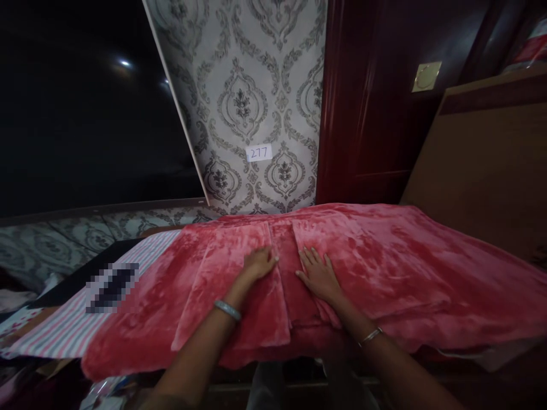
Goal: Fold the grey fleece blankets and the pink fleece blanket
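Red plush cloth (299,296) lies spread over the surface in front of me, with a folded panel on each side of a narrow middle strip. My left hand (260,262) rests on the left panel (256,313), fingers curled and thumb at the panel's inner edge, apparently gripping the fabric there. Flat on the inner edge of the right panel (367,267) lies my right hand (319,275), fingers spread and nothing held. A wide bangle (228,310) circles the left wrist, and a thin bracelet (370,336) the right.
A striped cloth (64,327) lies at the left with a dark, pixelated object (113,287) on it. Behind stand a large black screen (85,114) and patterned wallpaper with a paper label (258,152) reading 277. A cardboard sheet or box (487,165) leans at the right.
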Tool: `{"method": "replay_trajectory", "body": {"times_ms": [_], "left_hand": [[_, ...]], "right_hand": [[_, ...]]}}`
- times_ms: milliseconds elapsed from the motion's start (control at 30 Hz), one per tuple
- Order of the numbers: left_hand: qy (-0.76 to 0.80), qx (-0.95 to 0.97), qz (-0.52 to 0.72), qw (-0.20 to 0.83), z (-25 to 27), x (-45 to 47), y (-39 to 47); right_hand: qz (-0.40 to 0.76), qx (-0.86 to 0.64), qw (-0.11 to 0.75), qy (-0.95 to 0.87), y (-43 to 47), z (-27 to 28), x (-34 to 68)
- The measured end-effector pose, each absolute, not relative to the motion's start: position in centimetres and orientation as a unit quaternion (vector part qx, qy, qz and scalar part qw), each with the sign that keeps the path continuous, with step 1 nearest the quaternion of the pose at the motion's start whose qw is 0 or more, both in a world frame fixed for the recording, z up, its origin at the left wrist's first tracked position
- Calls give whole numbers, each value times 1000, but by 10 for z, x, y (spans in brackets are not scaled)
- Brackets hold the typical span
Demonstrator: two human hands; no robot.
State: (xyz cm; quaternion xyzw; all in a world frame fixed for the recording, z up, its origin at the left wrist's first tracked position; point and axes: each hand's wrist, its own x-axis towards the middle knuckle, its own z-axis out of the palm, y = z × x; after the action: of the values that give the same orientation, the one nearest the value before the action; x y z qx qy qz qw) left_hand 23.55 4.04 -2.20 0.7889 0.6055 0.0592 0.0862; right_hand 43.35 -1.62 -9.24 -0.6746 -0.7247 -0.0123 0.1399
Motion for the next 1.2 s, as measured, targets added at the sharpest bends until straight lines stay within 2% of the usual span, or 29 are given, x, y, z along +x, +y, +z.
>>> {"method": "replay_trajectory", "body": {"times_ms": [167, 467, 700, 933, 1200], "left_hand": [[649, 752, 106, 48, 3, 250, 94], [694, 705, 142, 40, -21, 277, 152], [681, 709, 179, 26, -34, 280, 162], [677, 714, 170, 62, -43, 286, 173], [701, 684, 198, 32, -36, 291, 169]], "right_hand": [[-7, -672, 152, -725, -17, -96, 434], [27, -674, 139, -725, -18, -91, 435], [43, -673, 155, -722, -18, -91, 434], [37, -671, 164, -722, -18, -93, 435], [51, -677, 146, -719, -20, -88, 436]]}}
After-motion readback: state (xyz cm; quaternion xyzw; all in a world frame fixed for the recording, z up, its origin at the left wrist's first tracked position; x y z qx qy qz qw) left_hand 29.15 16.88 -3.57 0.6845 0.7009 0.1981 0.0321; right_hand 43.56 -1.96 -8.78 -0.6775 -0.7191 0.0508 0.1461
